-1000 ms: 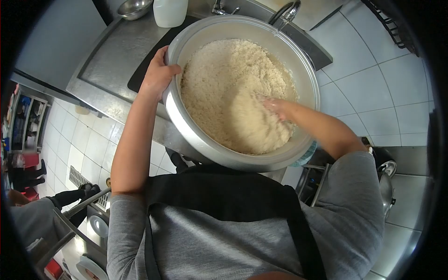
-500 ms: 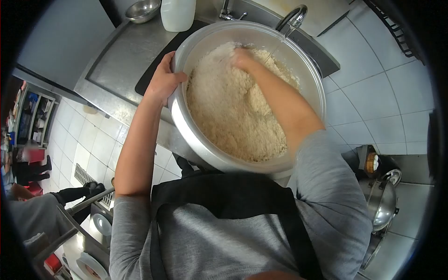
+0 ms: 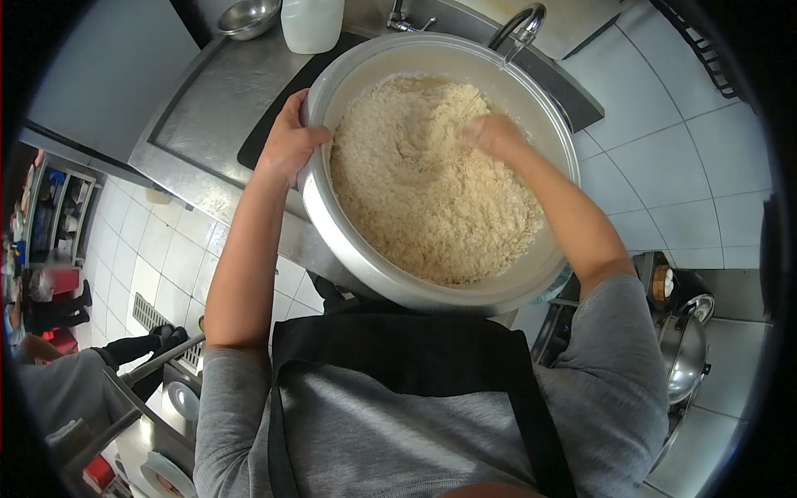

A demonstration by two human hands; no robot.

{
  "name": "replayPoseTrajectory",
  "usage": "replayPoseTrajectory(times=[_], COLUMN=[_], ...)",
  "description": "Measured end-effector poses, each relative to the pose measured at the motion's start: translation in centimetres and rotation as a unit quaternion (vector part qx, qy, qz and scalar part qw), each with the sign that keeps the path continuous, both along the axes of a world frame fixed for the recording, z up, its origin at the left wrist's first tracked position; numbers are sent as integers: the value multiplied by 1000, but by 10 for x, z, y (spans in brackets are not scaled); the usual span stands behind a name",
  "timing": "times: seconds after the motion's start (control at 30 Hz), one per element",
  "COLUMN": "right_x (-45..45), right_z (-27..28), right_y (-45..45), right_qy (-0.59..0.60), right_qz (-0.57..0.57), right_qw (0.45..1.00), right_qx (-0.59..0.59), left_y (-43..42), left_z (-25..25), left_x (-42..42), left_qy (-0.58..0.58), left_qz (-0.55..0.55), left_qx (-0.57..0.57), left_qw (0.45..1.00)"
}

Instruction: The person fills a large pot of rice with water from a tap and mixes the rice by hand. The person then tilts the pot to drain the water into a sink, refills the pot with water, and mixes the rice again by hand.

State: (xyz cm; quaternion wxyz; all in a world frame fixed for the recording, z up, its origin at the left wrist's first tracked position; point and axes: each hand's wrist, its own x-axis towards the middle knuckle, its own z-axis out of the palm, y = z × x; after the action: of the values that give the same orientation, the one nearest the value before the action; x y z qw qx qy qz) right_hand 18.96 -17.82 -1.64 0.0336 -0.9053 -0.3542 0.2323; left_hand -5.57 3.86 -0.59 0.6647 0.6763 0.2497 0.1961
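Note:
A large metal pot point(image 3: 365, 257) full of pale, wet-looking grains point(image 3: 448, 207) fills the upper middle of the head view. My left hand point(image 3: 292, 141) grips its rim on the left side, thumb over the edge and fingers around the outside. Over the right part of the grains is my right hand point(image 3: 491, 135), blurred by motion; its fingertips are at the grains and cannot be made out. A thin stream of water runs from the curved faucet point(image 3: 525, 29) into the pot.
On the steel counter point(image 3: 199, 124) lies a black mat point(image 3: 261, 133), with a white plastic jug point(image 3: 311, 25) and a metal bowl point(image 3: 247, 18) behind. A lidded metal pan point(image 3: 685, 357) stands at the right. Another person point(image 3: 66, 398) is at the lower left.
My right hand swept from the right side of the grains to the far side, then came back toward the right. The grains' surface has shifted. My left hand keeps its grip on the rim.

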Motion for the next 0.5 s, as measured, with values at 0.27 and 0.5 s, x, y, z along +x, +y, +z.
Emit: replayPoseTrajectory(times=[0.27, 0.5], right_x=[93, -68], right_z=[-80, -46], right_y=[76, 169], right_qy=[196, 178], right_qz=[-65, 353], right_qw=[932, 915], right_qx=[298, -82], left_y=[0, 1], left_z=[1, 4], left_x=[-1, -2], left_qy=[0, -8], left_qz=[1, -11], left_qx=[4, -8], left_qw=[1000, 1000])
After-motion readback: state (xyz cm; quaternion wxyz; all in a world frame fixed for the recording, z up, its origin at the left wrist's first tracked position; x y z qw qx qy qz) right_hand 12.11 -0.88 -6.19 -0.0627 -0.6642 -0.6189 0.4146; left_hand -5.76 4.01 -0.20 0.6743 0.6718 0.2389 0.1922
